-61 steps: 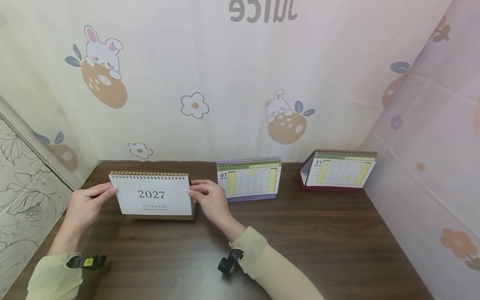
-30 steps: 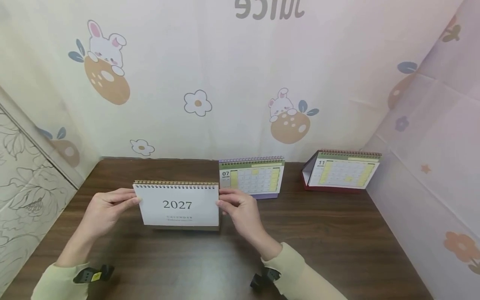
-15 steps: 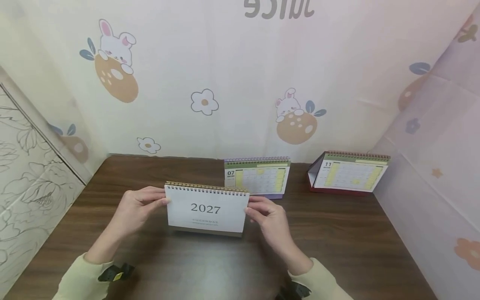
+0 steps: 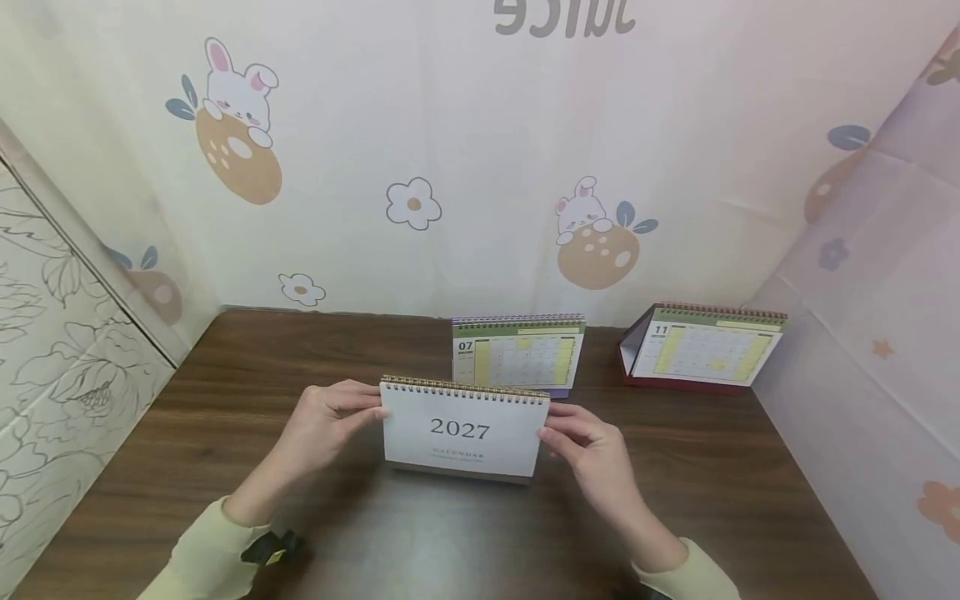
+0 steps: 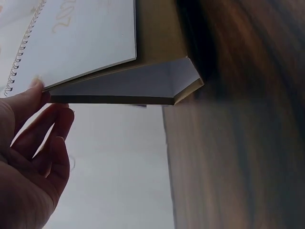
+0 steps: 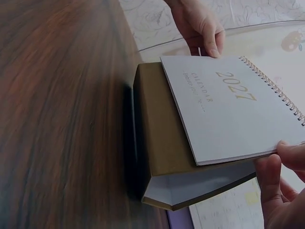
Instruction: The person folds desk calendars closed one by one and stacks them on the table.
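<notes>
A white spiral-bound desk calendar printed 2027 is held between both hands at the middle of the table. Its brown folded stand shows below the white pages in the right wrist view, hollow at the end. My left hand pinches its left edge near the spiral, thumb in front and fingers behind. On the opposite edge my right hand pinches likewise. Directly behind it stands a purple-based desk calendar marked 07, its lower part partly covered by the held one.
A red-based desk calendar marked 11 stands at the back right, close to the side curtain. The dark wooden table meets a printed curtain at its back edge. A floral panel borders the left side.
Both hands have carried the 2027 calendar from the left to the middle and toward the front, and it now overlaps the 07 calendar in view. The head view has shifted slightly.
</notes>
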Available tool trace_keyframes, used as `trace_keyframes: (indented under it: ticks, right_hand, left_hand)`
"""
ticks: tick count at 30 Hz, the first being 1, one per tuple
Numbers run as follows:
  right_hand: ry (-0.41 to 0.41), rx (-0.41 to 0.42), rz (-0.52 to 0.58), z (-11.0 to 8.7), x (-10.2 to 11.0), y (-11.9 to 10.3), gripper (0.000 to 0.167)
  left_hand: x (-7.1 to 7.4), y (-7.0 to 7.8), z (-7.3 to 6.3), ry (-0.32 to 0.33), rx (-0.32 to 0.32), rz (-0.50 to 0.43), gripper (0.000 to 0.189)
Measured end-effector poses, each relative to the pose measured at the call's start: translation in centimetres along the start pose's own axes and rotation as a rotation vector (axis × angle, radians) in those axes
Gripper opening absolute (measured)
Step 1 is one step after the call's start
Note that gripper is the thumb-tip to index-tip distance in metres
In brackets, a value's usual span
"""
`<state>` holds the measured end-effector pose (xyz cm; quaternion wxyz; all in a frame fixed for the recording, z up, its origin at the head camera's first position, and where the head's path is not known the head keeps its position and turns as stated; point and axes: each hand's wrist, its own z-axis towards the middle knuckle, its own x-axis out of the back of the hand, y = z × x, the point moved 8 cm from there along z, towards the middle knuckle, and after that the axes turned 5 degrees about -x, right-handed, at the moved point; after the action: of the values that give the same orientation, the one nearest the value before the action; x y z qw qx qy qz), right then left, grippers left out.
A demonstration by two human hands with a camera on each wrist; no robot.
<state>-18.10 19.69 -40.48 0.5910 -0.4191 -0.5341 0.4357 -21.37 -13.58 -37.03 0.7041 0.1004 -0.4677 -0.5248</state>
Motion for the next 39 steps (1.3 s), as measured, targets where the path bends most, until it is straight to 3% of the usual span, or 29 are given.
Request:
trace_keyframes:
  ticks: [10,18,26,33,39]
  right_hand:
    - [0.026,0.008,-0.043,-1.2,2.5,0.6,0.011]
    - [0.014,0.006,-0.069,-1.4,2.2,1.7,0.011]
    - [0.012,0.004,-0.183,-1.4,2.2,2.0,0.011]
    - [-0.028,0.053,-0.206,-1.3,2.2,2.3,0.009]
    - [-0.055,0.109,-0.308,-1.2,2.2,2.7,0.012]
  left_hand:
    - [-2.4,1.3,0.3,-0.061,-0.024,-0.059,0.015]
    - [-3.0,1.4,-0.3,-0.090,-0.073,0.041,0.014]
    - [-3.4,0.8,-0.5,-0.118,-0.007,0.047,0.013]
    - [-4.3,0.2,-0.9,-0.226,0.051,0.059,0.010]
    - [-5.0,0.0,-1.2,-0.326,0.038,0.152,0.009]
